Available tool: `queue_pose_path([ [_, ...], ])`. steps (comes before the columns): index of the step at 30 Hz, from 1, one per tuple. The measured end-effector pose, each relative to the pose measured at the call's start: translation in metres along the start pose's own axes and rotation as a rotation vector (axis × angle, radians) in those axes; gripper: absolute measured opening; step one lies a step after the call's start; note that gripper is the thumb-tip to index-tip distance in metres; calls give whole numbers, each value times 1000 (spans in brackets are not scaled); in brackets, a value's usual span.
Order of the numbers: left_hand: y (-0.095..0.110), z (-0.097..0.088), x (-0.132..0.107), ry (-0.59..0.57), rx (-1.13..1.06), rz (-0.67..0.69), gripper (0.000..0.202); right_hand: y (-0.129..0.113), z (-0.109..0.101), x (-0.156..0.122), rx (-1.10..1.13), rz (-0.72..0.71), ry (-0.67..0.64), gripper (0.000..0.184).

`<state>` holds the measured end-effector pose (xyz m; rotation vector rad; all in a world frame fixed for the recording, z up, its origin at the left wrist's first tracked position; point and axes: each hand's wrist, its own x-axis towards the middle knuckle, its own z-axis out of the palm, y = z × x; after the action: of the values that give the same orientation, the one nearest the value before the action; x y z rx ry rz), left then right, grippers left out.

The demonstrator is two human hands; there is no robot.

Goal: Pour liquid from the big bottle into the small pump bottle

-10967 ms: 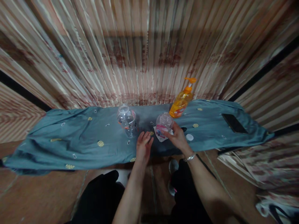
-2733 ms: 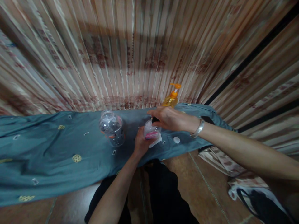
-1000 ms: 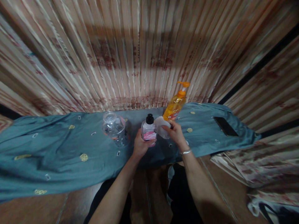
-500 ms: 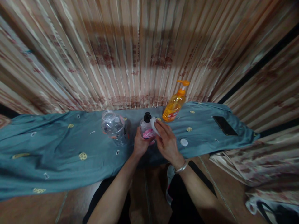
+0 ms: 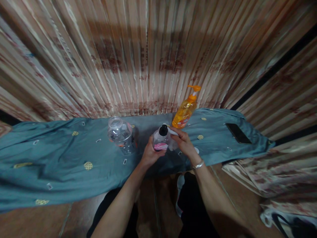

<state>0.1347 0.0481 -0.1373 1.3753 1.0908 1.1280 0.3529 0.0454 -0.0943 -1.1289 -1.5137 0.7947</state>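
My left hand [image 5: 150,152] is wrapped round a clear bottle [image 5: 158,136] with a pink label and a black top, tilted a little above the cloth-covered table. In my right hand [image 5: 183,140] is a thin white wipe [image 5: 172,132], pinched against the right side of the bottle near its neck. Part of the wipe hangs below my fingers. To the left stands a clear plastic jar [image 5: 122,136] with an open-looking round mouth. An orange pump bottle [image 5: 185,110] stands behind my right hand.
A blue-green cloth [image 5: 66,158] covers the long table. A black phone [image 5: 238,133] lies at the right end. A white round disc [image 5: 196,150] sits partly behind my right wrist. Pleated curtains [image 5: 138,59] hang close behind the table.
The bottle has shifted slightly right and down with my left hand, turning a little. My right hand has moved right along with the wipe, which now hangs lower beside the bottle.
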Motion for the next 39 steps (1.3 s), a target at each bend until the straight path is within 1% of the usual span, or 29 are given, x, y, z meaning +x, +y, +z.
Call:
queue_pose_path([
  [3, 0, -2, -1, 23, 28, -9, 77, 2, 5, -2, 21, 39, -15, 46],
  [6, -2, -3, 0, 70, 57, -7, 70, -1, 14, -15, -23, 31, 31, 50],
  [9, -8, -1, 4, 122, 75, 19, 69, -8, 23, -31, -135, -31, 105, 52],
  [12, -16, 3, 3, 147, 81, 66, 80, -17, 30, -40, -270, -138, 132, 55],
  [15, -25, 8, -10, 126, 82, 114, 93, -21, 32, -39, -357, -209, 147, 62],
  [18, -31, 9, -29, 80, 80, 151, 98, -20, 30, -35, -386, -218, 154, 66],
  [20, -32, 7, -38, 13, 75, 177, 91, -19, 28, -33, -397, -220, 160, 64],
  [22, -32, 2, -42, -10, 70, 183, 80, -19, 27, -33, -408, -227, 163, 64],
  [24, -29, -4, -40, -22, 63, 180, 74, -20, 26, -35, -422, -239, 160, 64],
  [27, -24, -12, -34, -41, 54, 170, 75, -21, 26, -40, -443, -265, 160, 63],
  [30, -19, -17, -26, -64, 41, 136, 84, -22, 28, -47, -463, -308, 165, 66],
  [32, -14, -19, -20, -84, 26, 101, 93, -23, 29, -51, -479, -335, 164, 69],
  [35, -8, -19, -8, -83, 37, 58, 108, -20, 31, -56, -502, -351, 170, 74],
  [37, -6, -17, -1, -72, 54, 25, 105, -18, 30, -59, -512, -368, 187, 76],
  [39, -6, -13, 4, -60, 57, 12, 95, -16, 28, -61, -529, -385, 205, 77],
])
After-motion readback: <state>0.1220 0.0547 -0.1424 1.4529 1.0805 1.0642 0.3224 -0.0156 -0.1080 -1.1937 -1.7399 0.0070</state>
